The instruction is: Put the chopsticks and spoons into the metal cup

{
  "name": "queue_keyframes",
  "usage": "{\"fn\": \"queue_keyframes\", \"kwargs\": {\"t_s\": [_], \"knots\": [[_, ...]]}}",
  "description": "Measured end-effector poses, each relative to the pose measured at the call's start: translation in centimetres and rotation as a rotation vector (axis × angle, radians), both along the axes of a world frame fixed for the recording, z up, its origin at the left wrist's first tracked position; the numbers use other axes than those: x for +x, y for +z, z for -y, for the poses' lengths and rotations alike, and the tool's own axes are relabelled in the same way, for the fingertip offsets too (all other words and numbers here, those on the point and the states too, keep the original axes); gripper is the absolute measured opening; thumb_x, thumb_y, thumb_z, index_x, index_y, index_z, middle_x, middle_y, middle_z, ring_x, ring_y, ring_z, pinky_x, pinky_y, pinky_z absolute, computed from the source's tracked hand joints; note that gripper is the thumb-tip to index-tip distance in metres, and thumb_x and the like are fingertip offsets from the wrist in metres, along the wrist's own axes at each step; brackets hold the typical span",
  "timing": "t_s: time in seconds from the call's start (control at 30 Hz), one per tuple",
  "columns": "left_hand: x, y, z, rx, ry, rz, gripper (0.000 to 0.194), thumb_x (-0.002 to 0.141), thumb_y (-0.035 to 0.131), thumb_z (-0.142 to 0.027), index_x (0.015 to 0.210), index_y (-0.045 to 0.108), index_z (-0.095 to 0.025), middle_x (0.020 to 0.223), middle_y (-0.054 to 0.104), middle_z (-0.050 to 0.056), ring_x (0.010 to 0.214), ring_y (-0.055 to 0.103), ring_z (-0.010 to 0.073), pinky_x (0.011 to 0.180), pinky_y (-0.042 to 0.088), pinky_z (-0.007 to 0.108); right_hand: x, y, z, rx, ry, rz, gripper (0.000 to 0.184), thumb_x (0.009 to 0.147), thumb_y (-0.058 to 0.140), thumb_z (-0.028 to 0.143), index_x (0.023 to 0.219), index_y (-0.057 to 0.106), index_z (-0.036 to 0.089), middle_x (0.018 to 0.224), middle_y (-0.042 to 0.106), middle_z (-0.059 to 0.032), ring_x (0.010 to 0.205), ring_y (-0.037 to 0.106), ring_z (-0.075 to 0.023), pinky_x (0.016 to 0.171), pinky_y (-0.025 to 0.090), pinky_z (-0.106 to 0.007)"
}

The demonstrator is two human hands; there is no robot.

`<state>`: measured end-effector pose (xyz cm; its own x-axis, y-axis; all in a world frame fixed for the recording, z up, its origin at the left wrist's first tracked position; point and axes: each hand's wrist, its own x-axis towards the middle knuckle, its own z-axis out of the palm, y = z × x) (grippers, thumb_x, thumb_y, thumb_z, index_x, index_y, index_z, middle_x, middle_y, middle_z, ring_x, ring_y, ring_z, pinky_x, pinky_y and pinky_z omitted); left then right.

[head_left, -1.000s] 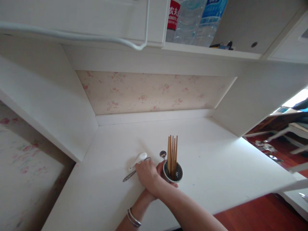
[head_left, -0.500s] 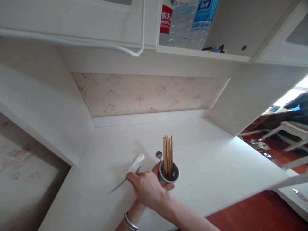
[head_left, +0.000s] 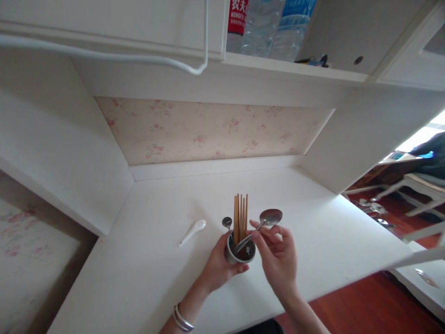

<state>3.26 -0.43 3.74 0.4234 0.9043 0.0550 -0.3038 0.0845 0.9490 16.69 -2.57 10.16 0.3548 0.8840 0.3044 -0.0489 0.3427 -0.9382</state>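
My left hand (head_left: 216,262) is wrapped round a metal utensil holder (head_left: 229,254) from the left side. Several wooden chopsticks (head_left: 240,215) stand upright in the holder, beside a small metal spoon (head_left: 227,222) leaning left. Between the thumb and fingers of my right hand (head_left: 278,253) is a larger metal spoon (head_left: 271,216). Its bowl points up and to the right, while its handle end is at the holder's opening. A white spoon (head_left: 193,231) lies on the table to the left, apart from both hands.
The white tabletop (head_left: 167,204) is bounded by a side panel (head_left: 86,139) at left and another at right. Overhead, a shelf (head_left: 295,69) carries plastic bottles (head_left: 260,28), and a white cable (head_left: 139,60) hangs down. A white chair (head_left: 426,185) stands at far right.
My right hand has moved from left of the holder, where it crossed over my left arm, to the right side. It brought the metal spoon to the holder's opening.
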Motion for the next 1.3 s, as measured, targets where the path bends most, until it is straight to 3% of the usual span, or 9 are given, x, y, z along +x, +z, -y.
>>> {"fn": "queue_keyframes", "kwargs": {"t_s": [0.1,0.27,0.47,0.6,0.73,0.83,1.03,1.2,1.3], "knots": [[0.5,-0.9,-0.1,0.017,0.066,-0.012,0.087,0.053,0.089,-0.031,0.131,0.051,-0.02,0.128,0.059,0.014,0.119,0.053,0.0343,0.104,0.039,0.048,1.0,-1.4,-1.2,-0.068,-0.072,-0.018,0.031,0.079,0.072,0.032,0.091,0.044,0.025,0.098,0.075,-0.0061,0.086,0.073,-0.0218,0.077,0.059,-0.038],[0.5,-1.3,-0.2,0.028,0.08,-0.014,0.085,0.054,0.089,-0.03,0.13,0.051,-0.019,0.127,0.06,0.014,0.118,0.053,0.0335,0.104,0.039,0.048,1.5,-3.9,-1.5,-0.246,-0.055,0.17,0.025,0.083,0.064,0.043,0.092,0.052,0.023,0.099,0.073,-0.0098,0.101,0.068,-0.0258,0.085,0.054,-0.041],[0.4,-1.4,-0.2,0.031,0.067,-0.044,0.084,0.055,0.088,-0.026,0.13,0.05,-0.02,0.126,0.06,0.013,0.118,0.054,0.0324,0.103,0.04,0.048,1.6,-6.7,-0.9,-0.275,0.037,0.142,0.029,0.084,0.061,0.048,0.093,0.054,0.021,0.085,0.071,-0.0049,0.079,0.068,-0.0202,0.067,0.053,-0.029],[0.5,-1.2,-0.2,0.025,0.059,-0.049,0.082,0.056,0.087,-0.027,0.13,0.051,-0.021,0.127,0.06,0.012,0.118,0.054,0.0318,0.104,0.04,0.046,1.7,-7.5,0.1,-0.234,0.133,0.107,0.03,0.088,0.057,0.044,0.109,0.049,0.023,0.103,0.068,-0.006,0.092,0.066,-0.02,0.079,0.053,-0.033],[0.8,-0.7,0.0,0.048,0.044,-0.057,0.076,0.064,0.083,-0.03,0.131,0.048,-0.021,0.128,0.059,0.012,0.116,0.056,0.0303,0.102,0.042,0.044,1.6,-7.7,0.9,-0.19,0.283,0.176,0.078,0.079,0.07,0.043,0.14,0.024,0.029,0.14,0.048,-0.011,0.129,0.047,-0.0258,0.106,0.04,-0.046],[0.8,-0.3,0.3,0.099,0.028,-0.082,0.074,0.07,0.079,-0.032,0.135,0.044,-0.022,0.131,0.056,0.012,0.118,0.054,0.0298,0.103,0.041,0.044,1.3,-7.8,0.7,-0.184,0.34,0.157,0.1,0.071,0.077,0.04,0.146,0.012,0.03,0.142,0.046,-0.0115,0.13,0.046,-0.0278,0.108,0.037,-0.05],[-2.9,0.1,-0.5,0.35,0.09,-0.52,0.073,0.072,0.076,-0.03,0.138,0.044,-0.027,0.143,0.045,0.01,0.131,0.041,0.0288,0.112,0.031,0.043,1.4,-7.4,-0.4,-0.188,0.37,0.146,0.072,0.068,0.079,0.035,0.13,0.044,0.026,0.12,0.064,-0.0084,0.107,0.062,-0.0296,0.094,0.049,-0.049],[-7.6,-0.2,-3.6,0.555,0.222,-0.943,0.037,0.084,0.059,-0.024,0.121,0.058,-0.027,0.127,0.058,0.006,0.12,0.05,0.0229,0.108,0.036,0.042,1.6,-7.7,-2.3,-0.153,0.379,0.164,0.065,0.068,0.079,0.034,0.124,0.047,0.025,0.113,0.066,-0.0067,0.099,0.064,-0.0282,0.087,0.052,-0.047],[-8.9,-0.4,-5.1,0.608,0.336,-1.193,0.036,0.085,0.055,-0.023,0.121,0.057,-0.024,0.121,0.06,0.007,0.112,0.054,0.0237,0.101,0.041,0.041,1.5,-8.4,-3.6,-0.125,0.366,0.181,0.067,0.067,0.079,0.035,0.125,0.047,0.024,0.111,0.066,-0.0074,0.098,0.064,-0.0274,0.086,0.052,-0.046]]}}
